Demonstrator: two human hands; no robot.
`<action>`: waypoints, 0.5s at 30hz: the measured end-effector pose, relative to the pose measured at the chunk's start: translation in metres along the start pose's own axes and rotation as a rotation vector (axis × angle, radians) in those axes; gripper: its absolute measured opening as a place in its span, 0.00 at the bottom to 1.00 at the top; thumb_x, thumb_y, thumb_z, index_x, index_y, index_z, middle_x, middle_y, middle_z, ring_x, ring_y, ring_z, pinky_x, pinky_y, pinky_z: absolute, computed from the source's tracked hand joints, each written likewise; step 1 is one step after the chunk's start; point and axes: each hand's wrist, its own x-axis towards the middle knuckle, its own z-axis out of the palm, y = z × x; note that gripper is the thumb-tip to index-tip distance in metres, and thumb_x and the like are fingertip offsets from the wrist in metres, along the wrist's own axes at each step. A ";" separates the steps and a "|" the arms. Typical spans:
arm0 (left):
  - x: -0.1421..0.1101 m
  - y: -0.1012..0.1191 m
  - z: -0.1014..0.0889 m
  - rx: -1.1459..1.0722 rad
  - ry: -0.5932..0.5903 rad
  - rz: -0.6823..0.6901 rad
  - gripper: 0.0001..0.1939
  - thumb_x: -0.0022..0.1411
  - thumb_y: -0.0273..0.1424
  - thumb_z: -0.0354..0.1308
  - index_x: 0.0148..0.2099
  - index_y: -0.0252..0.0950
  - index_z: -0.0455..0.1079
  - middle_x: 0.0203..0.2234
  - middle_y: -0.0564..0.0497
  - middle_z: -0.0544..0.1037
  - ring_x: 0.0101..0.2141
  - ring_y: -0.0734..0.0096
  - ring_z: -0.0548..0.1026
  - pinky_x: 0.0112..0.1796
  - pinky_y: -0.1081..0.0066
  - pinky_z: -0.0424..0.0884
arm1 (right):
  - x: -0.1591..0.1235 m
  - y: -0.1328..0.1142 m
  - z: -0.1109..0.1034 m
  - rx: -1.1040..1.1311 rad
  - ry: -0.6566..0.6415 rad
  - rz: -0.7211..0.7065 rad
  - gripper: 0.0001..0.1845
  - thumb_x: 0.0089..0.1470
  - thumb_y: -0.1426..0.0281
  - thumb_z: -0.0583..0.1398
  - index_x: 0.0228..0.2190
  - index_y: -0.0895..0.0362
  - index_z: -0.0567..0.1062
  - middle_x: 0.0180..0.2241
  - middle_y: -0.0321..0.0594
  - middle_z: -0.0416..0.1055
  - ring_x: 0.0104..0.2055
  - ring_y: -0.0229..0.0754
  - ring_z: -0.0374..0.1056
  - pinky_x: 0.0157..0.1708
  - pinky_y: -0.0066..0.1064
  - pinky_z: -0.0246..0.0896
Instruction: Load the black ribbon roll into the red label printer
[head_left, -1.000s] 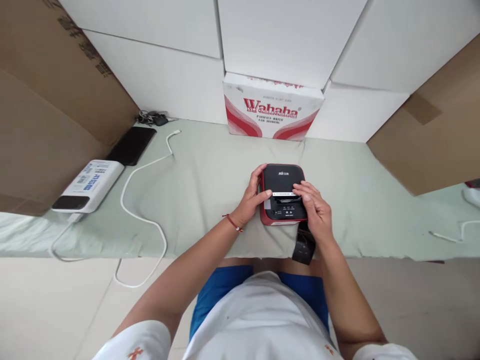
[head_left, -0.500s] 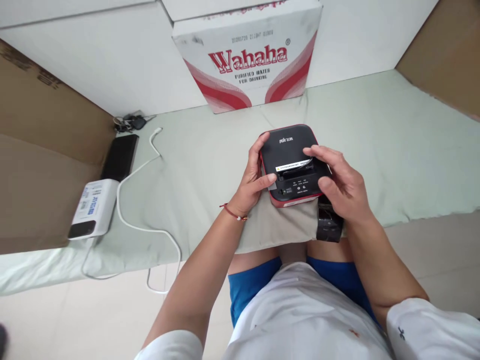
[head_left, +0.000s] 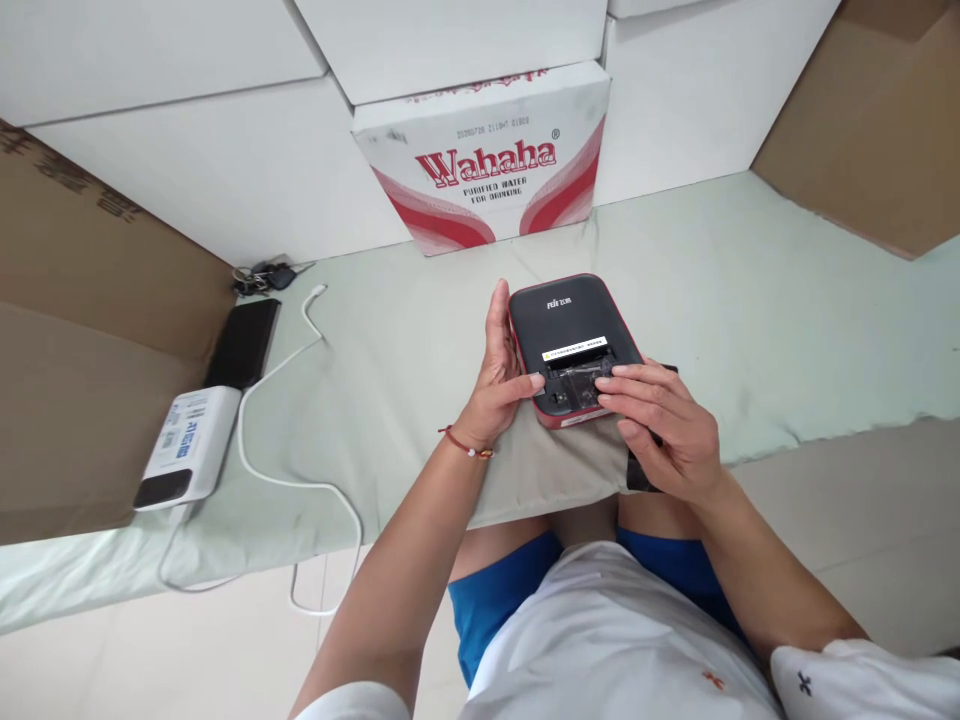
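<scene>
A black-and-red label printer (head_left: pixel 562 310) rests near the front edge of the cloth-covered table, slightly turned. My left hand (head_left: pixel 499 375) grips its left side, fingers along the side wall and thumb on the front corner. Dark glossy film (head_left: pixel 579 386) lies over the button panel, just below the printer's slot and white warning strip. On that film rest the fingertips of my right hand (head_left: pixel 667 425); its fingers are stretched out side by side, the thumb apart. A black flap (head_left: pixel 642 474) shows beneath the right hand, mostly hidden; I cannot tell whether it joins the film.
Behind the printer stands a Wahaha water carton (head_left: pixel 487 180) against white boxes. To the left are a white power bank (head_left: pixel 187 440), a white cable (head_left: pixel 289 475), a black phone (head_left: pixel 244 343) and keys (head_left: pixel 266 277). Brown cardboard (head_left: pixel 862 130) flanks the right side.
My right hand has shifted down from the slot to the button panel, where film now covers the buttons. My left hand keeps its hold on the printer. The camera view has swung and come closer.
</scene>
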 end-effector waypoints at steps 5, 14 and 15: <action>-0.002 -0.002 0.000 -0.006 -0.004 -0.025 0.66 0.60 0.59 0.71 0.82 0.65 0.27 0.84 0.61 0.40 0.83 0.49 0.41 0.80 0.48 0.44 | -0.002 -0.001 0.001 -0.014 0.037 0.010 0.16 0.70 0.69 0.61 0.53 0.43 0.85 0.53 0.38 0.87 0.60 0.51 0.80 0.69 0.56 0.69; -0.008 -0.008 -0.003 -0.044 0.009 -0.042 0.64 0.63 0.54 0.72 0.82 0.66 0.28 0.84 0.61 0.33 0.83 0.50 0.36 0.80 0.47 0.42 | 0.004 -0.004 -0.004 -0.073 0.018 -0.057 0.18 0.68 0.72 0.63 0.53 0.43 0.85 0.53 0.37 0.87 0.58 0.50 0.81 0.69 0.54 0.69; -0.008 -0.010 -0.004 -0.053 0.015 -0.036 0.64 0.62 0.53 0.73 0.82 0.66 0.29 0.84 0.61 0.33 0.83 0.50 0.36 0.80 0.47 0.43 | 0.006 -0.005 -0.005 -0.071 0.016 -0.066 0.18 0.68 0.73 0.63 0.53 0.44 0.85 0.52 0.37 0.87 0.58 0.49 0.82 0.68 0.53 0.70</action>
